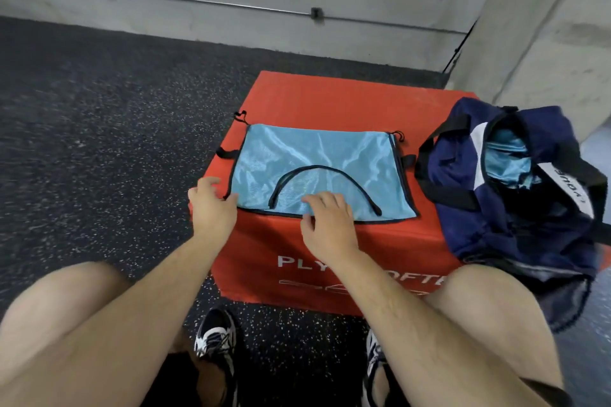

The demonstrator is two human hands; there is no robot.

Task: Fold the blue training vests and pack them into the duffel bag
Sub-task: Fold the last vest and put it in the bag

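A light blue mesh training vest (317, 155) with dark trim lies flat on top of a red plyo box (330, 99), its neck opening toward me. My left hand (211, 208) sits at the vest's near left corner, fingers loosely curled and touching the edge. My right hand (325, 225) rests on the vest's near edge below the neck opening, fingers bent. To the right stands a navy duffel bag (515, 195), its top open, with folded blue vests (509, 158) inside.
The red box stands on dark speckled rubber flooring (99, 142). A grey concrete wall runs behind, and a concrete pillar (545, 26) rises at the right behind the bag. My knees and shoes are in the foreground, close to the box front.
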